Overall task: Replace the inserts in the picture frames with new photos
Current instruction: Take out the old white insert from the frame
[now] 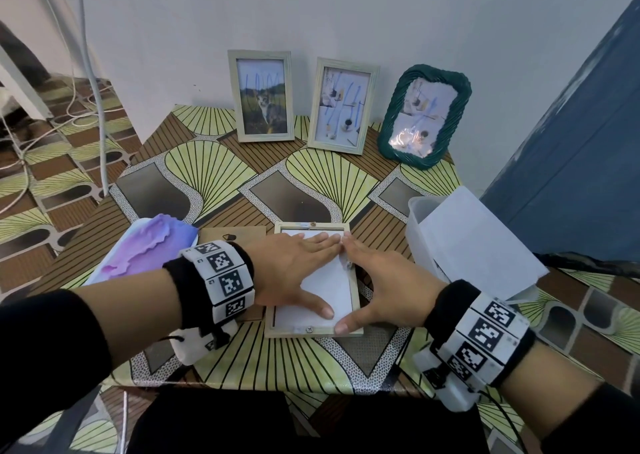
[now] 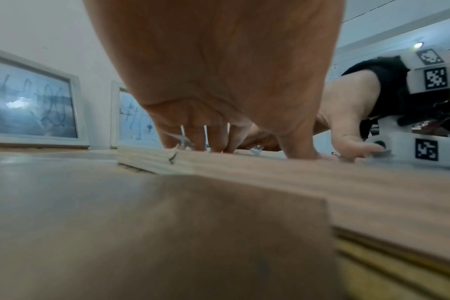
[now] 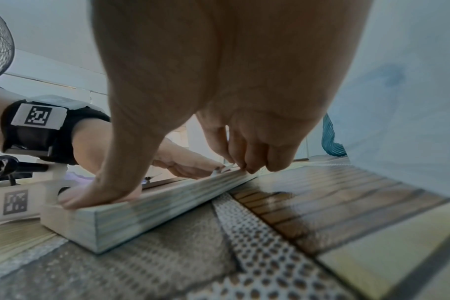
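A pale wooden picture frame (image 1: 313, 330) lies face down at the near middle of the patterned desk (image 1: 221, 163), a white photo sheet (image 1: 329, 291) sitting in its open back. The left hand (image 1: 294, 266) lies flat on the sheet, fingers straight and thumb splayed. The right hand (image 1: 384, 284) rests its thumb on the frame's near right corner while its fingertips (image 3: 252, 168) bear on the far right rail; whether they pinch anything cannot be told.

A translucent plastic box (image 1: 460, 242) stands at the right, its contents unclear. At the back stand a frame with a cat photo (image 1: 262, 96), a second pale frame (image 1: 341, 105) and a green rope-edged frame (image 1: 424, 116), all with blue scribbles, none readable. A purple-and-white tray (image 1: 145, 249) lies at the left beside a brown backing board (image 1: 239, 234).
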`<state>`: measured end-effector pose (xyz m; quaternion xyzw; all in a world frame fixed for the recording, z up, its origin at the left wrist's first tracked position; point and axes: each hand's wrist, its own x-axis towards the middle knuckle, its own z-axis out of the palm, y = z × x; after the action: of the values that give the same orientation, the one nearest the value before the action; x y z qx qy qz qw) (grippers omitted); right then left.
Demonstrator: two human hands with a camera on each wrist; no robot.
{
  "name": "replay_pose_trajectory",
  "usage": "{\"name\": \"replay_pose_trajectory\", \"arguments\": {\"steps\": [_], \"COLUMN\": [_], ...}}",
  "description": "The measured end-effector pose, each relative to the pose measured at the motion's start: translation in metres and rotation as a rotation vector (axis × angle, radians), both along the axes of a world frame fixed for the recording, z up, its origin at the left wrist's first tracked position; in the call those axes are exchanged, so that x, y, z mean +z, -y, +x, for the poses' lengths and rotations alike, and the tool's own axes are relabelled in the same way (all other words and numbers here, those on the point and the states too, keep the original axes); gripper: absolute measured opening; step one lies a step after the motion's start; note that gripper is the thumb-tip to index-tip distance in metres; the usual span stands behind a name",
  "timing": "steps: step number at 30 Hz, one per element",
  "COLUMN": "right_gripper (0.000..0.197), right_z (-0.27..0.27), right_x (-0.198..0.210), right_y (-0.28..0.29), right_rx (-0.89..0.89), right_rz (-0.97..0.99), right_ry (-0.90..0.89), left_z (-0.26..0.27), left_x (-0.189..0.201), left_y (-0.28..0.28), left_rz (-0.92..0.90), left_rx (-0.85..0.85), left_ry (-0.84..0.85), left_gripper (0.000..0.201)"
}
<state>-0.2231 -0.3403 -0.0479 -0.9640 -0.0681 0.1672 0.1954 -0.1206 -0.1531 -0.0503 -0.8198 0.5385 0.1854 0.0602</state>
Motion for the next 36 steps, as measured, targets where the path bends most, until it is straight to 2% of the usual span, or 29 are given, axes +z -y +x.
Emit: {"name": "replay_pose_trajectory", "arguments": {"steps": [2, 5, 8, 11, 13, 18, 21, 25, 31, 33, 36], "right_gripper": [0.140, 0.140, 0.140, 0.140, 0.140, 0.138, 0.138, 0.139, 0.134, 0.125, 0.107], "right_z": [0.000, 0.001, 0.000, 0.000, -0.001, -0.002, -0.002, -0.003, -0.004, -0.006, -0.011], "right_x": [0.000, 0.000, 0.001, 0.002, 0.003, 0.004, 0.003, 0.002, 0.001, 0.003, 0.013], "right_y": [0.000, 0.000, -0.001, -0.001, -0.002, -0.002, -0.002, -0.002, -0.002, -0.004, -0.004], "right_rx": [-0.004, -0.007, -0.009, -0.008, -0.015, -0.017, -0.022, -0.031, -0.015, -0.001, -0.010], "right_rz": [0.009, 0.021, 0.024, 0.027, 0.032, 0.015, 0.010, 0.018, 0.013, 0.014, 0.041], "right_ry": [0.003, 0.002, 0.004, 0.005, 0.006, 0.007, 0.009, 0.012, 0.054, 0.079, 0.170], "left_z": [-0.004, -0.013, -0.017, -0.014, -0.012, -0.004, -0.002, -0.003, -0.004, -0.002, 0.000], "left_x": [0.003, 0.005, 0.011, 0.016, 0.017, 0.012, 0.004, -0.004, -0.002, 0.002, 0.012], "left_y": [0.000, -0.004, -0.007, -0.007, -0.010, -0.024, -0.030, -0.035, -0.050, -0.054, -0.057], "left_rz": [-0.001, -0.136, -0.196, -0.234, -0.266, -0.142, -0.160, -0.141, -0.098, -0.117, -0.240], "left_rx": [-0.004, -0.018, 0.026, 0.110, 0.147, 0.236, 0.227, 0.266, 0.480, 0.517, 0.570], "left_ry": [0.048, 0.157, 0.177, 0.023, -0.004, 0.116, 0.161, 0.204, 0.166, 0.099, -0.029], "left_gripper": [0.105, 0.078, 0.070, 0.079, 0.088, 0.107, 0.110, 0.125, 0.120, 0.119, 0.118]}}
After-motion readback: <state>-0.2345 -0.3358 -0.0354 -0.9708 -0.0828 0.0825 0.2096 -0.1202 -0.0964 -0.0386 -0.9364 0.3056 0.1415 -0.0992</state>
